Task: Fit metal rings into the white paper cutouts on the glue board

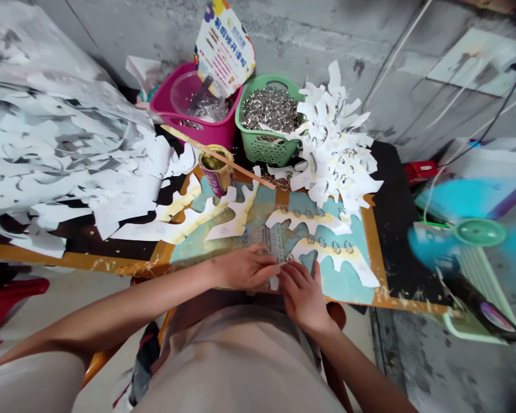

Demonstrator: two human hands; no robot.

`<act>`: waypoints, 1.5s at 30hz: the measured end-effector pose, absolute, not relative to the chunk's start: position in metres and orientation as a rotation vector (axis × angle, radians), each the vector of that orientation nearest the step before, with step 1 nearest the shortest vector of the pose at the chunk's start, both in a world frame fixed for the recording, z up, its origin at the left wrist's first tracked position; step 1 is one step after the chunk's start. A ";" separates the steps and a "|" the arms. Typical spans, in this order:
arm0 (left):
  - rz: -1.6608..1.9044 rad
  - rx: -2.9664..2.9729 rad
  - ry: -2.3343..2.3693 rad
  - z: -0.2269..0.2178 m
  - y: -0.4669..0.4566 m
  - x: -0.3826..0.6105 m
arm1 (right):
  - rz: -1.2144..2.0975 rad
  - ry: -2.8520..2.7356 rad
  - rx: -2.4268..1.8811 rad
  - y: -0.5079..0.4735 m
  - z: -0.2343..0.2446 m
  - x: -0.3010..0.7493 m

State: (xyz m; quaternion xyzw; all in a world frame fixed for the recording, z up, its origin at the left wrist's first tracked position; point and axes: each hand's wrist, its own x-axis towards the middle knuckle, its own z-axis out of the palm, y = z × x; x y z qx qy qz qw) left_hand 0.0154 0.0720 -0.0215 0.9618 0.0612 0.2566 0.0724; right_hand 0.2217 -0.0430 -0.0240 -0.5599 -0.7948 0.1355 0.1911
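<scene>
Head view, and elbow room's pretty tight: both hands meet low centre, right by the taped near edge of the worktop (402, 264). Left hand (251, 267) has its fingers bunched together, right hand (303, 298) has most of them curled with one sticking out. Fingertips meet by a small white piece (274, 283), but I can't tell if they're pinching it. Just above is a slotted guide (275, 238); ringed white strips (344, 258) sit right of it, glue-streaked strips (189, 222) left. Turquoise mat (352, 289) shows between them, and dark worktop runs down the right side toward a blurry fan (479, 232). Big heap of white cutouts (64, 143) crowds the left side. Containers: magenta basket (223, 133) up top with a clear tub and metal bits inside, green basket (269, 148) beside it loaded with metal rings (270, 109), then a little can (218, 182) of yellowish stuff with a wooden stick (249, 173) slanting across its mouth.
</scene>
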 end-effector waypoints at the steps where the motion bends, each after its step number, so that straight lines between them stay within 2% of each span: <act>1: 0.762 2.875 0.196 -0.023 0.072 0.014 | 0.388 -2.224 -1.577 -0.043 -0.024 0.222; 10: 0.678 2.880 0.369 -0.029 0.069 0.010 | 0.366 -2.322 -1.544 -0.039 -0.019 0.225; 16: 0.458 2.826 0.454 -0.021 0.056 0.003 | 0.226 -2.436 -1.550 -0.035 -0.013 0.225; 22: 0.502 2.835 0.470 -0.022 0.046 0.000 | 0.194 -2.523 -1.496 -0.029 -0.009 0.233; 33: 0.531 2.858 0.523 -0.027 0.037 0.002 | 0.268 -2.544 -1.400 -0.022 -0.009 0.242; 40: 0.532 2.854 0.729 -0.034 0.023 0.004 | 0.375 -2.185 -1.443 0.005 0.005 0.243; 45: 0.566 2.904 0.931 -0.035 0.009 0.001 | 0.508 -2.514 -1.327 0.025 0.005 0.221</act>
